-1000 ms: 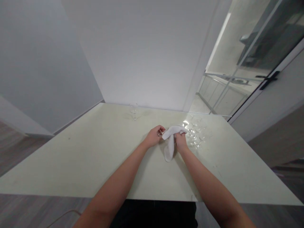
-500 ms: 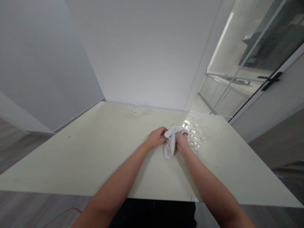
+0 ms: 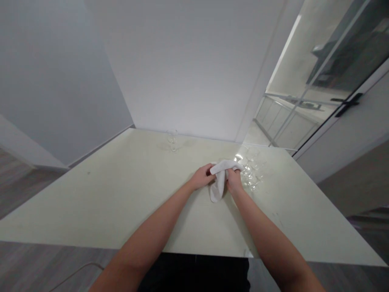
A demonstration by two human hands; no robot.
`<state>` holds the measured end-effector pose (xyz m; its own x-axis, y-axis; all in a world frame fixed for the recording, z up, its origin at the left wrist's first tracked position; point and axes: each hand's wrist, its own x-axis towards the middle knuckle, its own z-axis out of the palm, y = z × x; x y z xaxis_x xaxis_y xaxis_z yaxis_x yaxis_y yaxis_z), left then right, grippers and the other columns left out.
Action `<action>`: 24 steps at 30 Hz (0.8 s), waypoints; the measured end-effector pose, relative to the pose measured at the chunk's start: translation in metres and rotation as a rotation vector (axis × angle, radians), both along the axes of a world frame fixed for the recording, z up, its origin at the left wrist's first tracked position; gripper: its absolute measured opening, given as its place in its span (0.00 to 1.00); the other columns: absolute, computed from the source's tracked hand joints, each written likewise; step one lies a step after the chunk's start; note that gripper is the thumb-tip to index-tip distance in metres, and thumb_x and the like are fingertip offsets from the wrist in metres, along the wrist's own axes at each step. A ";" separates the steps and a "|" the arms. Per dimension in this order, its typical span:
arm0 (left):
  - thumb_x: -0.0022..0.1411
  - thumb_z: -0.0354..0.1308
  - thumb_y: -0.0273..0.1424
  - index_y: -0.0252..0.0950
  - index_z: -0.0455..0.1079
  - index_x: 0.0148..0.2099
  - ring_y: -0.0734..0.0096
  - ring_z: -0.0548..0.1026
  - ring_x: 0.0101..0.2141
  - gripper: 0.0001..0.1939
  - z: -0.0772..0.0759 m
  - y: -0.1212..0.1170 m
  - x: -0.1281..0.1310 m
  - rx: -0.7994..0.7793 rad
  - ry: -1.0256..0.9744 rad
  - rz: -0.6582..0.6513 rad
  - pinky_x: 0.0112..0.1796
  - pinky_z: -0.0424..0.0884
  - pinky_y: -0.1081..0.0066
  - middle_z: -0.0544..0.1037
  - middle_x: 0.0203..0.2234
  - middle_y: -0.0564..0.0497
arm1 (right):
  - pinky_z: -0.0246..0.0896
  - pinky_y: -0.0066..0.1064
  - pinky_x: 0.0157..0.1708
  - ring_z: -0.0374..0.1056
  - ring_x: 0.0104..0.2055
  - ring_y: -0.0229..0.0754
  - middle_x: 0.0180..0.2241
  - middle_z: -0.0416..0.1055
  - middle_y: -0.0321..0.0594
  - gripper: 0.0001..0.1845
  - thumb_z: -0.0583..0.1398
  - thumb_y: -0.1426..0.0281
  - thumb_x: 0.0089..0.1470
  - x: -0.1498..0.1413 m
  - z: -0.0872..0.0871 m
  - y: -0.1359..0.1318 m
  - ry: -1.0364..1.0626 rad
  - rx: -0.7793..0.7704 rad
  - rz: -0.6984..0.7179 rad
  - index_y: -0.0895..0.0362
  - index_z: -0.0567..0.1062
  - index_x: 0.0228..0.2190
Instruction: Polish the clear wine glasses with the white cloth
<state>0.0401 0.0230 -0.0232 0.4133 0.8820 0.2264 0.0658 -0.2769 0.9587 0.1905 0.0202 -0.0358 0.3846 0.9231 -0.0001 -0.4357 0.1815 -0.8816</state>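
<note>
A white cloth [image 3: 218,189] is bunched between my two hands above the table, one end drooping towards me. My right hand [image 3: 234,180] grips it from the right, fingers tucked into the folds. My left hand [image 3: 203,177] is closed at the cloth's left edge; what its fingers hold is hidden. Just beyond my right hand, several clear stemmed glasses [image 3: 251,175] lie clustered, overlapping so that single ones are hard to make out. Further back on the left, one clear stemmed glass [image 3: 172,140] stands upright near the wall.
The pale table [image 3: 91,202] runs up to a white wall [image 3: 188,73] at the back. To the right is a glazed door with a black handle [image 3: 349,104]. A thin cable [image 3: 82,267] lies on the floor at the lower left.
My left hand has turned slightly, and its fingers now sit closer against the cloth. The cloth and my right hand have barely shifted. The glasses stay where they were.
</note>
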 end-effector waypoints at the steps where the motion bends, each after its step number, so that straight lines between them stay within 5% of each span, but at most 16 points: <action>1: 0.50 0.59 0.35 0.33 0.67 0.36 0.79 0.64 0.21 0.12 0.000 0.000 0.001 -0.072 -0.033 -0.036 0.24 0.61 0.77 0.67 0.20 0.57 | 0.69 0.32 0.31 0.72 0.33 0.41 0.29 0.75 0.34 0.16 0.65 0.69 0.39 0.000 0.001 -0.001 0.010 0.005 0.022 0.54 0.69 0.34; 6: 0.56 0.55 0.46 0.34 0.65 0.32 0.79 0.61 0.15 0.18 0.001 0.004 -0.004 -0.344 -0.191 -0.066 0.18 0.59 0.77 0.62 0.15 0.58 | 0.71 0.36 0.36 0.73 0.36 0.43 0.31 0.76 0.36 0.15 0.65 0.68 0.40 -0.001 0.004 -0.003 0.005 0.119 0.239 0.54 0.70 0.34; 11: 0.54 0.58 0.45 0.34 0.65 0.33 0.79 0.65 0.19 0.18 -0.002 0.007 -0.006 -0.150 -0.135 0.098 0.21 0.60 0.77 0.69 0.19 0.56 | 0.70 0.34 0.40 0.72 0.40 0.42 0.35 0.76 0.36 0.17 0.66 0.66 0.41 0.001 -0.004 0.002 -0.032 0.058 0.094 0.54 0.71 0.36; 17: 0.53 0.59 0.35 0.34 0.68 0.36 0.78 0.65 0.26 0.11 -0.001 0.003 -0.009 0.190 0.106 0.093 0.29 0.62 0.77 0.69 0.24 0.56 | 0.69 0.32 0.38 0.72 0.40 0.41 0.36 0.75 0.36 0.17 0.64 0.63 0.43 0.002 -0.012 0.006 -0.063 0.022 0.034 0.54 0.70 0.37; 21: 0.53 0.58 0.35 0.34 0.67 0.33 0.77 0.64 0.25 0.09 0.003 0.004 -0.011 0.144 0.136 0.125 0.28 0.61 0.76 0.67 0.22 0.57 | 0.68 0.32 0.38 0.71 0.42 0.42 0.36 0.76 0.37 0.15 0.62 0.61 0.45 0.001 -0.012 0.004 -0.084 0.017 0.011 0.54 0.71 0.36; 24: 0.52 0.58 0.36 0.34 0.65 0.31 0.78 0.64 0.21 0.10 0.003 0.005 -0.010 -0.074 0.073 0.074 0.24 0.60 0.77 0.66 0.19 0.57 | 0.68 0.32 0.39 0.71 0.41 0.41 0.35 0.76 0.36 0.14 0.61 0.62 0.45 0.001 -0.008 0.001 -0.079 0.040 0.016 0.54 0.71 0.36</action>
<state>0.0299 0.0281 -0.0199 0.3591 0.9240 0.1314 0.1534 -0.1973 0.9683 0.1912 0.0217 -0.0439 0.3676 0.9276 0.0669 -0.3680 0.2112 -0.9055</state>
